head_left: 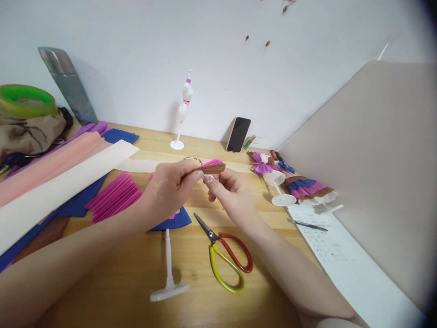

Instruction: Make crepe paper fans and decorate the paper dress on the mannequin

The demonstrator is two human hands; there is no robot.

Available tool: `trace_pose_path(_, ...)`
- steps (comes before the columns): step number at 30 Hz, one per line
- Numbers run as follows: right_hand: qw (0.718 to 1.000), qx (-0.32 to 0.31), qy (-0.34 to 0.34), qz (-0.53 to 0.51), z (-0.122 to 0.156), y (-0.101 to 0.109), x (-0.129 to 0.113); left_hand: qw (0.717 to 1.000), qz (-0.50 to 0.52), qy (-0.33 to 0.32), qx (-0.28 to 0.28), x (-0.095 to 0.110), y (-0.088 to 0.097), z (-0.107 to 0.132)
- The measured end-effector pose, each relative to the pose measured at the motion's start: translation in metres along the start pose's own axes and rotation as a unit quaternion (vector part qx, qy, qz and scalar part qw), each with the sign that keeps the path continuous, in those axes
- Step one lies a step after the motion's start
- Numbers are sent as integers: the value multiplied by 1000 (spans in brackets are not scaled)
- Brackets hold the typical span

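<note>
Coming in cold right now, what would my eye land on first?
Probably the scissors, with red and yellow handles, on the table just below the hands. Next, mid-picture, the left hand pinching brown and pink paper, the right hand close beside it. Then the overlapping paper strips at left, and the white figure standing by the wall.

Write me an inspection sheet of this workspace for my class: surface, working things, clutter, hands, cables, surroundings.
Surface: wooden table, grain showing.
Working things: brown-and-pink pleated paper, held up; scissors, blades together, on the table; coloured paper strips at left.
Clutter: phone propped at the white wall; bottle; pen lying on a written sheet.
Left hand: pinches the pleated paper.
Right hand: close beneath it; its grip is unclear.
Cables: nothing seen.
Surroundings: white wall behind, grey partition at right.
</note>
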State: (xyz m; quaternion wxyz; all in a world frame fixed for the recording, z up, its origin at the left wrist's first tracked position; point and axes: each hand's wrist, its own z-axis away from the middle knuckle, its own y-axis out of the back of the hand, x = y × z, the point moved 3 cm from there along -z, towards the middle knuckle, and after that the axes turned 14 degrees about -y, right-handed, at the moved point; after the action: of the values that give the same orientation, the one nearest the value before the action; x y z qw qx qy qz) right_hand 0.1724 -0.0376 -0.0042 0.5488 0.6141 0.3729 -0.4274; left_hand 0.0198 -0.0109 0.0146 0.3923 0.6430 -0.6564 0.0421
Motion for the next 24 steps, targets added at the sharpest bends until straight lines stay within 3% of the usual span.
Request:
trace_pose_path(4,1000,-1,-16,-1,1,-4,1,1000,1,16,22,-2,1,0)
trace_pose_path(10,998,-12,-37,-45,3,-11,-1,996,-67,-58,27,2,-2,0)
trace_pose_path(15,995,-23,-45,-80,3,-13,-5,997,-59,-11,40,-4,0,0)
trace_pose_path(20,989,-43,-42,-136,1,-17,-4,990,-124,-60,23,0,-1,-1)
trace_pose_path(24,987,-50,-56,-142,0,-18,-1,990,-123,-65,13,-1,-3,-1)
